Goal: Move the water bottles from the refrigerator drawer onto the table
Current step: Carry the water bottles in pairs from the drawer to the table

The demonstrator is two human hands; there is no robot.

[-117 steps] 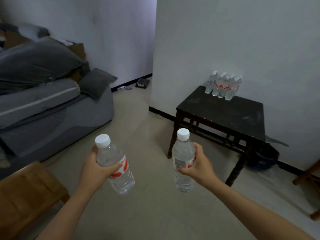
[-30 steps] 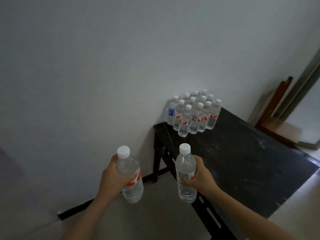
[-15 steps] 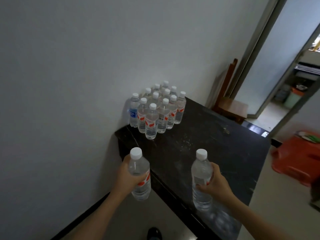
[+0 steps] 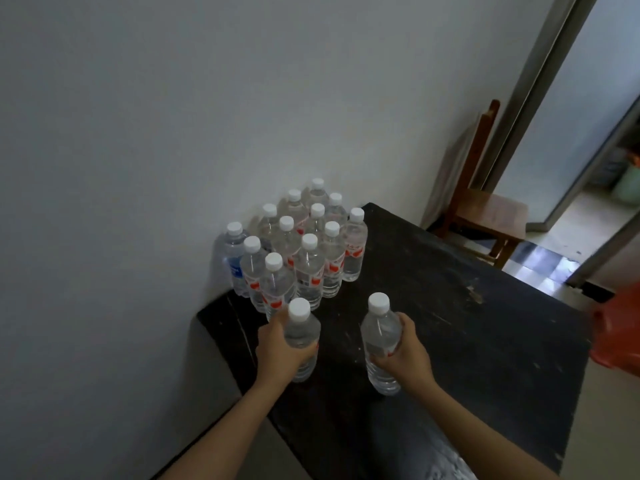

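My left hand (image 4: pixel 278 351) grips a clear water bottle (image 4: pixel 302 332) with a white cap, upright over the near left part of the black table (image 4: pixel 467 341). My right hand (image 4: pixel 405 351) grips a second clear bottle (image 4: pixel 379 336), also upright above the tabletop; whether either bottle touches the table I cannot tell. Just beyond my left hand stands a tight cluster of several bottles (image 4: pixel 311 258) with white caps and red labels, set in the table's far corner against the wall. One bottle with a blue label (image 4: pixel 233 258) stands at the cluster's left edge.
The grey wall (image 4: pixel 173 150) runs along the table's left and far side. A wooden chair (image 4: pixel 485 216) stands behind the table by a doorway (image 4: pixel 588 150). A red plastic stool (image 4: pixel 616 337) sits on the floor to the right.
Both hands have carried their bottles forward over the tabletop; the left bottle has moved from beyond the table's near edge to just in front of the cluster. The view has closed in on the table.
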